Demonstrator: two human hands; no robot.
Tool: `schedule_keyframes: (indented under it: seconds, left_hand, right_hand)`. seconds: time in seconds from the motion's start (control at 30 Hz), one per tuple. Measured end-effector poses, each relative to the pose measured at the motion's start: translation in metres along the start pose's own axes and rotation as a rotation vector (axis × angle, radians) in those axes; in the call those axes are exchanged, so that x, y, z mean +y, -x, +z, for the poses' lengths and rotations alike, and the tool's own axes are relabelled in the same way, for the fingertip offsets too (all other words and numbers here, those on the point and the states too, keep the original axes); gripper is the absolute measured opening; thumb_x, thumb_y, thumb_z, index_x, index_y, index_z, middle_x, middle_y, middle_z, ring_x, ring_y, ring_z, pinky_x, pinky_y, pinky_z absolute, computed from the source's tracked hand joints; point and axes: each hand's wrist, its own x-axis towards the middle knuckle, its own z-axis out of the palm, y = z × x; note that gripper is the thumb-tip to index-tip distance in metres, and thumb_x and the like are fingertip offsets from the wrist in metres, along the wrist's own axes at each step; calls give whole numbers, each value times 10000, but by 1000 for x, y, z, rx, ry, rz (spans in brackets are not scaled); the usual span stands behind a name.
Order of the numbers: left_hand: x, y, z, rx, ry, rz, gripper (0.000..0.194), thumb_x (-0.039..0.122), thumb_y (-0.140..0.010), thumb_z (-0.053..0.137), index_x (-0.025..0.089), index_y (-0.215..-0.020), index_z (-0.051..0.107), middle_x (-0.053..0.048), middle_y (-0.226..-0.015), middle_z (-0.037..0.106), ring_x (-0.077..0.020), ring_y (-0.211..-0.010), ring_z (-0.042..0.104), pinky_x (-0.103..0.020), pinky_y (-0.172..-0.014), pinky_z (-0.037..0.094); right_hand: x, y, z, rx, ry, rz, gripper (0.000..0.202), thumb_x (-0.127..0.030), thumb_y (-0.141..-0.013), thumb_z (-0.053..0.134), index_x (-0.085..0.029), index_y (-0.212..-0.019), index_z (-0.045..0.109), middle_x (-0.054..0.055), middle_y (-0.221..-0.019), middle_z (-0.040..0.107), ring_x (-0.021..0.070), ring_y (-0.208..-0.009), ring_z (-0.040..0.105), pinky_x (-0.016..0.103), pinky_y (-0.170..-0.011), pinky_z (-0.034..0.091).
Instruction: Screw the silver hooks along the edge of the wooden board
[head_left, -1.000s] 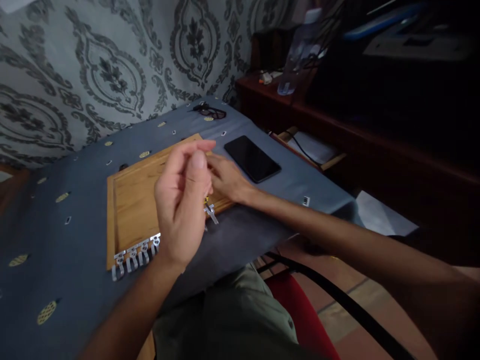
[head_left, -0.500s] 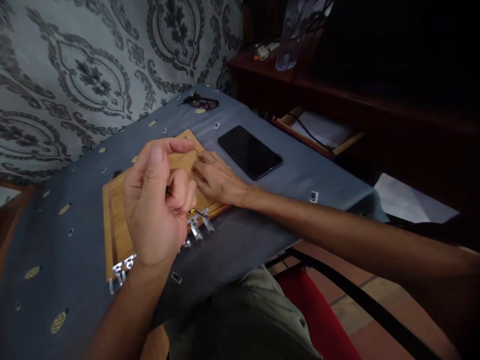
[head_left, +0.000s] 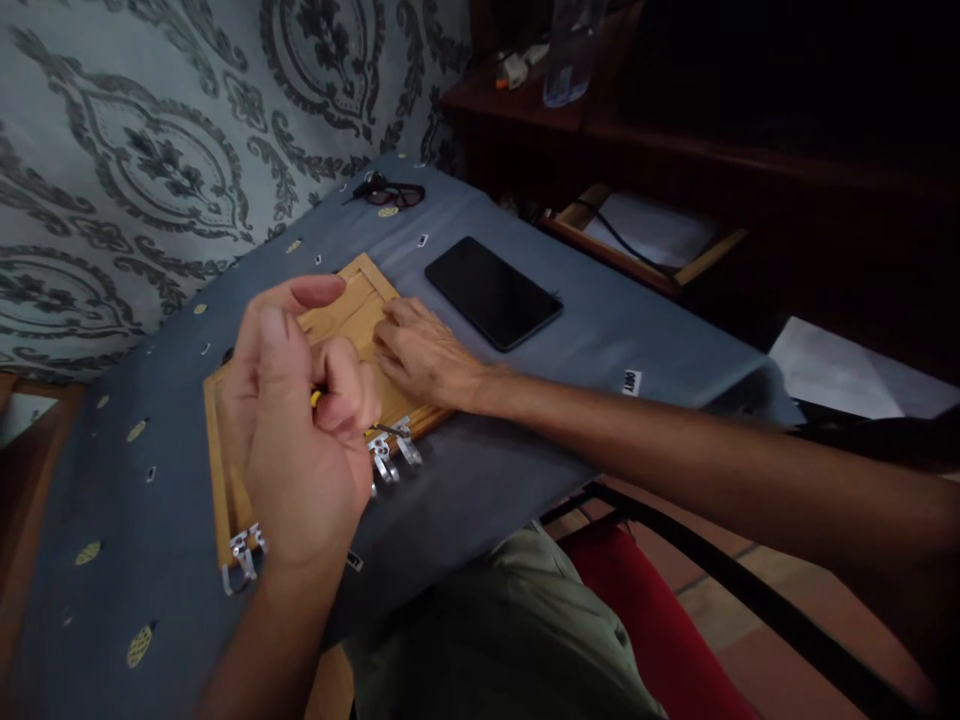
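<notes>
My left hand (head_left: pixel 300 430) is raised over a framed wooden board (head_left: pixel 360 300), its fingers wrapped round a small screwdriver (head_left: pixel 318 398) with a yellow and black handle. Most of the handle is hidden in the fist. The thin shaft points right, its tip at a row of metal hooks (head_left: pixel 409 447) along the board's near edge. More hooks (head_left: pixel 244 550) show at the near left corner; my left hand hides the edge between. My right hand (head_left: pixel 427 355) presses on the board's right part with bent fingers, holding it against the table.
A black phone (head_left: pixel 493 292) lies right of the board on the blue tablecloth (head_left: pixel 517 410). Glasses (head_left: pixel 397 194) lie at the far end by a patterned wall covering. Beyond the table are an open drawer (head_left: pixel 652 230) with paper and a clear bottle (head_left: pixel 568 70). A red chair seat (head_left: pixel 637 610) is below.
The view has shifted slightly. My left hand has turned a little on the screwdriver, so more yellow handle shows between the fingers. My right hand stays on the board.
</notes>
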Motion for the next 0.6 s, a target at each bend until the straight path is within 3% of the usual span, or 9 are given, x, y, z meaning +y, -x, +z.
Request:
schedule_keyframes:
  seconds: [0.17,0.3,0.37,0.5,0.6]
  left_hand:
    - [3,-6,-13,-172,12,-37,198,250,-1087,663,214,-1002,838,110,-525,153,-76,-408,90,-261,-402,146]
    - [4,-5,-15,-25,-34,-12,266,262,-1135,615,199,-950,795,65,-603,309,-93,-496,258,-245,-490,316]
    - [4,-3,-11,54,-75,-1,287,249,-1146,597,211,-932,784,45,-651,336,-102,-539,290,-253,-521,337]
    - [4,1,-1,97,-51,15,325,284,-1150,606,190,-883,764,74,-579,233,-88,-483,158,-265,-461,214]
    - [5,-2,-4,-4,-29,-28,272,350,-1097,718,193,-882,770,109,-535,147,-63,-428,78,-265,-421,131]
  right_hand:
    - [-1,0,-1,-2,-14,3,303,-168,-1090,508,-69,-1246,748,253,-1494,621,365,-1426,542,510,-1218,471]
    - [-1,0,-3,-10,-22,9,310,-151,-1080,518,-50,-1269,743,267,-1516,611,373,-1452,529,520,-1245,462]
    - [-1,0,-3,-11,-25,12,316,-149,-1081,518,-44,-1275,744,272,-1520,609,381,-1468,520,524,-1249,462]
    - [0,0,0,0,-32,4,325,-151,-1081,501,-54,-1271,747,274,-1521,608,384,-1452,521,532,-1227,469]
    - [0,0,1,6,-34,1,329,-153,-1080,493,-61,-1272,743,267,-1519,607,383,-1440,523,533,-1219,470]
